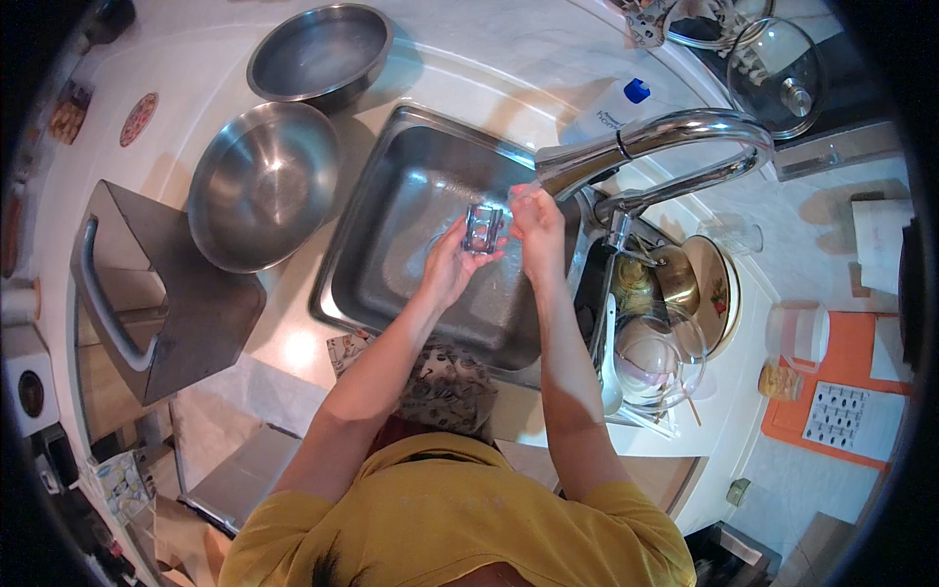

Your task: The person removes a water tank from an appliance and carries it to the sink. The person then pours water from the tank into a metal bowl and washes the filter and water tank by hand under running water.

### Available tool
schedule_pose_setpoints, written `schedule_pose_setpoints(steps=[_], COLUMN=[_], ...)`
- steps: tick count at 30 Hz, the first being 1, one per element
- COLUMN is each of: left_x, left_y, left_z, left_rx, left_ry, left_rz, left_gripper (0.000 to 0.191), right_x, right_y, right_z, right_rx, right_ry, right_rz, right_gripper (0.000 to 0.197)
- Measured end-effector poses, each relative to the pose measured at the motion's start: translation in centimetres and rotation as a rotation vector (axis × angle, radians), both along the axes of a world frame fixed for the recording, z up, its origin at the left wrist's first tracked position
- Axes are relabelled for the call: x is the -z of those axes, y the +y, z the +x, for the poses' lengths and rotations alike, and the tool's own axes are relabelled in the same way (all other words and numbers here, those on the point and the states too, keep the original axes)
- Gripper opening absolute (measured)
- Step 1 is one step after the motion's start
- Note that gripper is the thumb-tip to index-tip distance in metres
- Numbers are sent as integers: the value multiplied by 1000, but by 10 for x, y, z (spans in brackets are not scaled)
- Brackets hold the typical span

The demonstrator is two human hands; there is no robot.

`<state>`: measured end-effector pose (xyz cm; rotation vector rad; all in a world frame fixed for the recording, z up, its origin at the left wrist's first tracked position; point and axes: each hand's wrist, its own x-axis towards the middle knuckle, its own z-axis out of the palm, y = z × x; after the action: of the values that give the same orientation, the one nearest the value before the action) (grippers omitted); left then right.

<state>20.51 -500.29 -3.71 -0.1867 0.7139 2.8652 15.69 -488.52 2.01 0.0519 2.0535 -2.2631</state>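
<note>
My left hand (pixel 456 260) holds a small clear plastic or glass container (pixel 483 229) with several compartments or ridges over the stainless steel sink (pixel 411 220). To its right, my right hand (pixel 538 224) is raised with fingers bent around a small translucent piece (pixel 522 192), just under the spray head of the chrome faucet (pixel 579 165). Whether water is running cannot be told. The basin below both hands is wet and shiny.
Two steel bowls (pixel 264 187) (pixel 319 55) stand left of the sink, near a metal rack with a handle (pixel 198 293). A white bottle with a blue cap (pixel 605 110) is behind the sink. Dishes, a glass bowl (pixel 660 356) and a white spoon (pixel 610 367) crowd the right side.
</note>
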Motion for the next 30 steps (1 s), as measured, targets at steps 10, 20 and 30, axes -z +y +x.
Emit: schedule_pose_setpoints(steps=[10, 20, 30], left_x=[-13, -21, -37], left_y=[35, 28, -2], left_z=[-12, -20, -30], left_rx=[-92, 46, 112], left_ry=[-75, 75, 84], left_rz=[-249, -148, -111], left_gripper=[31, 30, 33], right_x=[36, 9, 5], right_y=[-8, -2, 11], right_z=[17, -5, 1], right_rx=[244, 168, -299], right_ry=[391, -73, -149], right_rz=[622, 446, 63], right_gripper=[30, 30, 38])
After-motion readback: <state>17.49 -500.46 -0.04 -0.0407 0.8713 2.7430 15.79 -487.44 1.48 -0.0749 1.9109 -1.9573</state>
